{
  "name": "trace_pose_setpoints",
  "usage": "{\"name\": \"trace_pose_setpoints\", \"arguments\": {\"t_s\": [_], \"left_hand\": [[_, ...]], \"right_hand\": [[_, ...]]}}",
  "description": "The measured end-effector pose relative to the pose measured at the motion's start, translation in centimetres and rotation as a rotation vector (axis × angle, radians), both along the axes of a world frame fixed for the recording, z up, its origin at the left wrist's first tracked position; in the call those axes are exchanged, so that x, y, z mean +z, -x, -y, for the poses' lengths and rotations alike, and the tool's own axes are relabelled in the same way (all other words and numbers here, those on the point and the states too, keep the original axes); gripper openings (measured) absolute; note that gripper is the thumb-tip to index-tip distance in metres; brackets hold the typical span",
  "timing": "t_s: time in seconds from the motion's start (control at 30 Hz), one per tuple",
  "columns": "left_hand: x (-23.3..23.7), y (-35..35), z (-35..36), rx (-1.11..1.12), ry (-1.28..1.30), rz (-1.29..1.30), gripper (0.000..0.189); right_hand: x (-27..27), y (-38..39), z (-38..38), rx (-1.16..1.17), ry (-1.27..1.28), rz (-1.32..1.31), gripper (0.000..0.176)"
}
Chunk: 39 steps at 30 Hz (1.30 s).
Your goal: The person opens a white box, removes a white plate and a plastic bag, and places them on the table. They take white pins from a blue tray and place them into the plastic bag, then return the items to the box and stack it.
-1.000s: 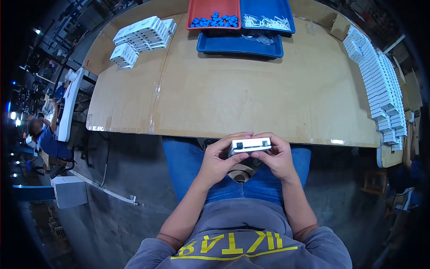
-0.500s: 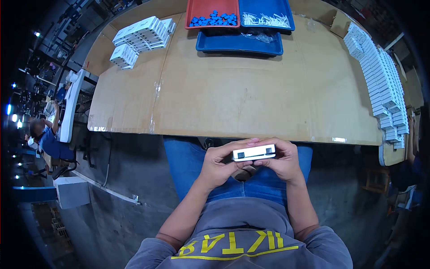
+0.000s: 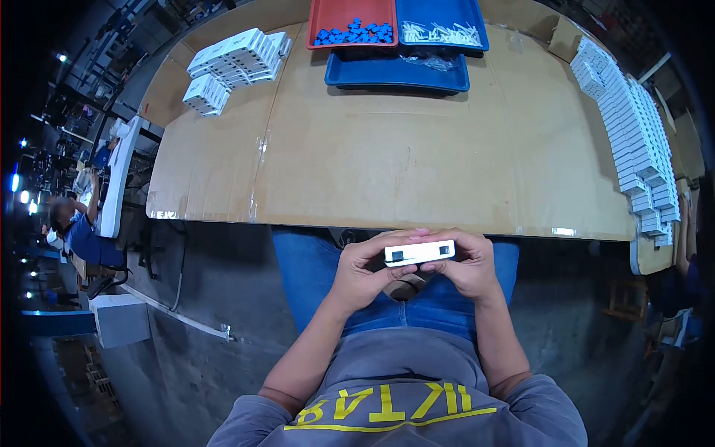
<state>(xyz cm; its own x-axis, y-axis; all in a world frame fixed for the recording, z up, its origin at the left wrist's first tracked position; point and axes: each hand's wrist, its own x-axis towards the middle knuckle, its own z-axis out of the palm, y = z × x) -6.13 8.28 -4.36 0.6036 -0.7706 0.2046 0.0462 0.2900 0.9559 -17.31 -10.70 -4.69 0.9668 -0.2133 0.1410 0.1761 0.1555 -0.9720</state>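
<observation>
Between my two hands is a small white plastic housing [image 3: 419,253] with a dark square opening near each end of the side facing me. My left hand [image 3: 363,270] grips its left end, thumb below and fingers over the top. Its right end is held the same way by my right hand [image 3: 474,267]. I hold it above my lap, just off the table's front edge. The far side of the housing is hidden by my fingers.
The cardboard-covered table [image 3: 387,164] bears a red tray [image 3: 316,18] of small blue parts, a blue tray [image 3: 480,22] of white pieces and a lower blue tray [image 3: 342,71]. White housings stand stacked at left [image 3: 237,56] and right [image 3: 633,134]. A person [image 3: 89,235] sits far left.
The housing has tilted slightly in my hands, and the gap along its side looks narrower. Both hands keep their grip and have hardly moved.
</observation>
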Motion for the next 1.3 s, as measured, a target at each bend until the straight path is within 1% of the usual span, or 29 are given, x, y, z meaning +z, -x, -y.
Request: {"name": "trace_pose_setpoints", "arguments": {"t_s": [0.13,0.2,0.23,0.27,0.3,0.33,0.37,0.43,0.5,0.67,0.77,0.87,0.93,0.97,1.03,1.07,1.13,1.17,1.23,1.3], "left_hand": [[0.9,0.4,0.5,0.08,-0.012,-0.1,0.041],[0.2,0.2,0.7,0.122,-0.001,-0.162,0.041],[-0.4,0.1,0.6,0.147,-0.044,-0.139,0.04],[-1.2,-0.1,0.2,0.169,-0.089,-0.117,0.038],[-1.3,-0.4,-0.1,0.191,-0.134,-0.096,0.037],[-1.3,-0.8,-0.4,0.222,-0.206,0.052,0.036],[-1.0,-1.2,-0.6,0.197,-0.239,0.114,0.035],[0.2,-1.5,-1.0,0.148,-0.307,0.233,0.033],[1.0,-1.2,-1.0,0.148,-0.305,0.19,0.032],[2.3,-0.9,-0.7,0.16,-0.252,0.172,0.031],[2.0,-0.9,-0.7,0.167,-0.341,0.21,0.031],[1.4,-0.3,-0.5,0.206,-0.367,0.217,0.03],[0.5,-0.5,-0.4,0.169,-0.396,0.09,0.032],[0.3,-0.5,-0.3,0.149,-0.408,0.027,0.034],[0.7,-0.1,0.6,0.22,-0.241,-0.164,0.035],[0.9,0.0,0.9,0.255,-0.157,-0.26,0.036],[-0.4,-0.2,0.1,0.197,-0.165,-0.299,0.038],[-0.8,-0.3,-0.2,0.167,-0.169,-0.318,0.038],[-0.5,-0.4,-0.2,0.171,-0.17,-0.278,0.036],[-0.4,-0.4,-0.4,0.177,-0.206,-0.264,0.035]], "right_hand": [[0.3,-0.6,-0.5,-0.026,-0.137,0.003,0.035],[-0.3,-1.1,-0.2,-0.055,-0.13,0.08,0.033],[-0.4,-1.3,0.0,-0.072,-0.126,0.117,0.032],[-0.4,-1.7,0.1,-0.08,-0.077,0.101,0.033],[-0.3,-1.8,0.4,-0.1,0.055,0.072,0.035],[-0.2,-1.9,0.6,-0.117,0.186,0.043,0.036],[0.0,-1.9,0.7,-0.133,0.316,0.014,0.037],[0.4,-1.7,0.4,-0.078,0.314,0.021,0.039],[0.6,-1.4,0.0,-0.023,0.288,0.009,0.038],[1.5,-1.6,-0.4,-0.054,0.289,0.065,0.032],[0.9,-1.5,-0.4,-0.064,0.3,0.045,0.03],[-0.4,-1.3,-0.2,-0.063,0.298,-0.008,0.028],[-1.0,-1.3,0.0,-0.047,0.253,-0.059,0.027],[-1.2,-1.3,-0.2,-0.062,0.181,-0.07,0.027],[-1.3,-1.5,-0.8,-0.091,0.039,-0.089,0.028],[-1.3,-1.5,-0.9,-0.096,-0.021,-0.054,0.029],[-1.0,-1.6,-1.1,-0.106,-0.141,0.016,0.031],[-0.5,-1.5,-1.1,-0.111,-0.098,-0.014,0.032],[0.5,-1.5,-1.2,-0.121,-0.015,-0.072,0.034],[-0.3,-1.4,-1.0,-0.101,0.018,-0.056,0.036]]}}
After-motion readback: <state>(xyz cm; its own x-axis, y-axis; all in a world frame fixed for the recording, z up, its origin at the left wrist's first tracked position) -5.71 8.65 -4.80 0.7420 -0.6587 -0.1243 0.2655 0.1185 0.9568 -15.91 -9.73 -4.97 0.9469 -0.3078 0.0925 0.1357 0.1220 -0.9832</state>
